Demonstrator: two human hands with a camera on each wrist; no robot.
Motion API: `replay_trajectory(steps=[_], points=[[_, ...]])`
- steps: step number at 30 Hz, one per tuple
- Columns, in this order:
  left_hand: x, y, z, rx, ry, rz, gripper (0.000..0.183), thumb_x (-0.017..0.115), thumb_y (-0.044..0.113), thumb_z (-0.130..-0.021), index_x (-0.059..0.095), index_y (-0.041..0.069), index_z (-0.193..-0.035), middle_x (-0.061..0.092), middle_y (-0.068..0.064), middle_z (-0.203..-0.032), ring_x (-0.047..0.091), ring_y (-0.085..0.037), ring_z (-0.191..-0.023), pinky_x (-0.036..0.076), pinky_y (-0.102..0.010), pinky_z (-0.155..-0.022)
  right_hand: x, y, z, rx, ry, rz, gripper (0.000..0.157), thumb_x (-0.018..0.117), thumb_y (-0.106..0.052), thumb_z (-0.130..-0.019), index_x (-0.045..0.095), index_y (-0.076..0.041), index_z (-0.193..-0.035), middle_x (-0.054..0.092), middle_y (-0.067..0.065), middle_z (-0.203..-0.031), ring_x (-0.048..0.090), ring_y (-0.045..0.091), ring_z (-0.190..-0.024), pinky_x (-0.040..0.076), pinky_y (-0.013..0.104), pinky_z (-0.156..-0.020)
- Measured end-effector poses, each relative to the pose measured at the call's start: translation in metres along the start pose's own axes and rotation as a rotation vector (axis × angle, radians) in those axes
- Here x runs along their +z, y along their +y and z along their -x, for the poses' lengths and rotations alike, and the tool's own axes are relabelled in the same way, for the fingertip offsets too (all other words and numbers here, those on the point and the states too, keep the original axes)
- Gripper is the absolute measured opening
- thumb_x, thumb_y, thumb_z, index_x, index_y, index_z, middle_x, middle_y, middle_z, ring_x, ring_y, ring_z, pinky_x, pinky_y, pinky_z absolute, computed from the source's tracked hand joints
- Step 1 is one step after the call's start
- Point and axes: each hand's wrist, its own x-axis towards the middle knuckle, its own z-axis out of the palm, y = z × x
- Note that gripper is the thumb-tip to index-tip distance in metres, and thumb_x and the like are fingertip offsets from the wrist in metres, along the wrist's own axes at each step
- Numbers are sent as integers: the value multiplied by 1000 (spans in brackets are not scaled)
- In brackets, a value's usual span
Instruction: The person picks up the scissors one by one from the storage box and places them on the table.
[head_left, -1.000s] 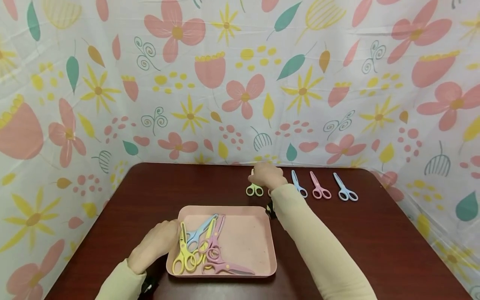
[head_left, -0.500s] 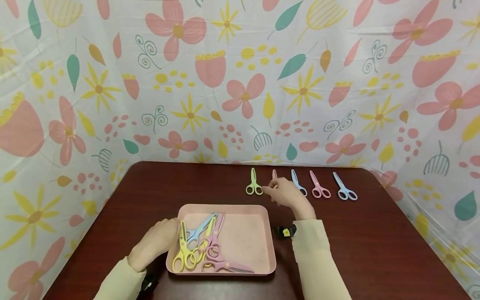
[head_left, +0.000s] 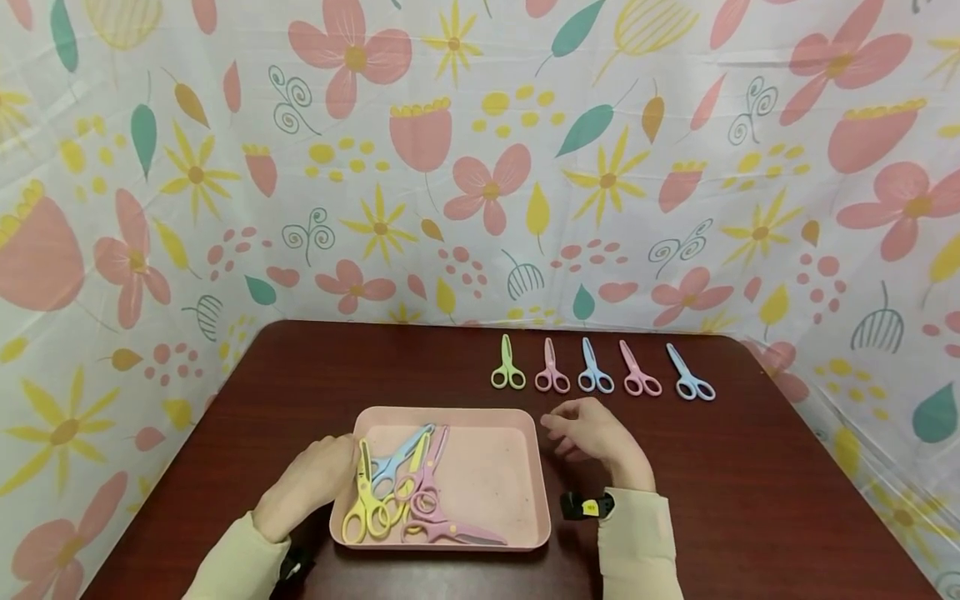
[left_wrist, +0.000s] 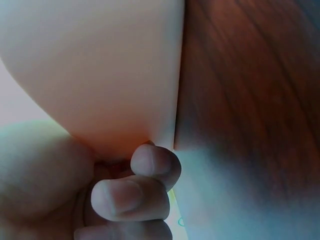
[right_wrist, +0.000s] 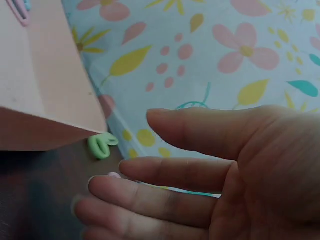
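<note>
My left hand [head_left: 311, 479] grips the left wall of a pink tray [head_left: 498, 471]; in the left wrist view its fingers [left_wrist: 129, 197] curl against the tray's edge. Inside the tray, yellow scissors [head_left: 367, 504], blue scissors [head_left: 401, 460] and pink scissors [head_left: 457, 532] lie heaped toward the left, with more overlapping them. Just off the tray's right side, my right hand [head_left: 596, 435] hovers with relaxed fingers and holds nothing. In the right wrist view its thumb and fingers are spread apart, near the tray's corner.
Along the table's back edge runs a row of scissors: green scissors [head_left: 507, 363], then pink [head_left: 550, 367], blue, pink and blue scissors [head_left: 690, 373]. They lie side by side, points away. A flowered cloth [head_left: 480, 192] hangs behind the dark wooden table [head_left: 750, 500].
My right hand has let go of the green scissors at the left end of the row and drawn back to beside the tray. The left hand stays at the tray.
</note>
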Motion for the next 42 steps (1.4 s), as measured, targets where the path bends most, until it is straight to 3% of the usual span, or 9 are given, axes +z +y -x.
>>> replay_trajectory(steps=[7, 16, 25, 28, 33, 37, 39, 42], points=[[-2, 1, 1, 8, 10, -11, 29, 43, 11, -103, 54, 10, -76, 44, -3, -62, 45, -18, -57, 41, -35, -52, 13, 2, -1, -15, -75, -115, 25, 64, -18, -95, 64, 2, -110, 64, 15, -88, 65, 29, -68, 56, 40, -57], [-2, 1, -1, 33, 20, -12, 28, 42, 13, -104, 59, 10, -81, 47, -2, -68, 49, -18, -63, 45, -38, -59, 23, 11, -7, -20, -85, -80, 19, 67, -17, -93, 60, -1, -98, 62, 14, -78, 64, 27, -63, 55, 40, -54], [-3, -3, -4, 24, 1, -26, 26, 44, 15, -103, 63, 8, -86, 55, -4, -74, 55, -20, -69, 47, -41, -62, 26, 18, -14, -46, -112, -63, 13, 67, -10, -92, 57, -2, -92, 61, 12, -79, 65, 25, -65, 56, 40, -56], [-7, -2, -4, -12, -10, -27, 26, 45, 16, -102, 63, 7, -85, 55, -5, -73, 55, -20, -67, 46, -41, -62, 26, 17, -15, -62, -134, -75, 15, 67, -11, -92, 56, -1, -92, 62, 12, -80, 65, 24, -66, 56, 41, -58], [-18, 5, -2, -44, 70, -37, 24, 47, 18, -102, 58, 4, -85, 47, -6, -62, 49, -20, -55, 40, -37, -52, 23, 19, -15, -88, -160, -94, 18, 67, -14, -92, 56, 0, -95, 61, 13, -83, 65, 28, -67, 56, 43, -60], [-27, 18, 3, -5, 152, -80, 18, 51, 19, -100, 57, 5, -90, 44, -2, -58, 46, -18, -50, 37, -35, -47, 21, 21, -15, -92, -160, -78, 19, 67, -16, -92, 56, 0, -96, 61, 12, -83, 65, 29, -68, 56, 43, -60], [-32, 27, 6, 25, 169, -88, 15, 56, 20, -98, 58, 5, -100, 42, 1, -56, 43, -15, -46, 34, -33, -44, 21, 22, -16, -92, -160, -67, 19, 67, -16, -92, 57, -1, -96, 61, 11, -82, 65, 28, -68, 56, 42, -60], [-39, 44, 11, 87, 199, -88, 23, 64, 21, -94, 57, 8, -112, 42, 6, -54, 38, -12, -43, 29, -30, -42, 22, 24, -17, -96, -161, -64, 19, 68, -17, -92, 57, -1, -97, 61, 11, -83, 65, 28, -68, 56, 42, -60]])
